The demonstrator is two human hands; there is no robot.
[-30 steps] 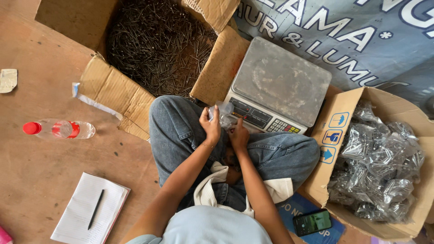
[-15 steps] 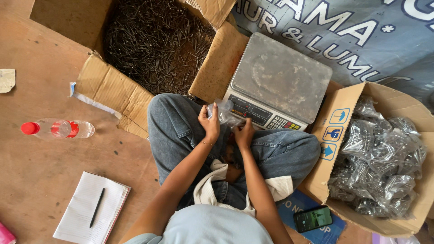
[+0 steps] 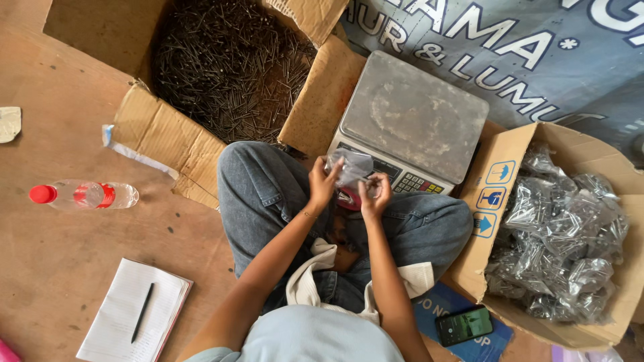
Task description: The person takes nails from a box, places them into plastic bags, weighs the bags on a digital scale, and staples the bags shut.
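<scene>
Both hands: left hand (image 3: 322, 182) and right hand (image 3: 373, 196) pinch one clear bag (image 3: 351, 167), fingers closed on it.
Change: bag lifted, spread wider than before.
Bag: over lap, before scale (image 3: 412, 121).
Nails (image 3: 228, 64): untouched in box.

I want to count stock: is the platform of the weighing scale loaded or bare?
Bare. The grey platform of the scale carries nothing; the small clear bag is between the left hand and right hand, in front of it.
</scene>
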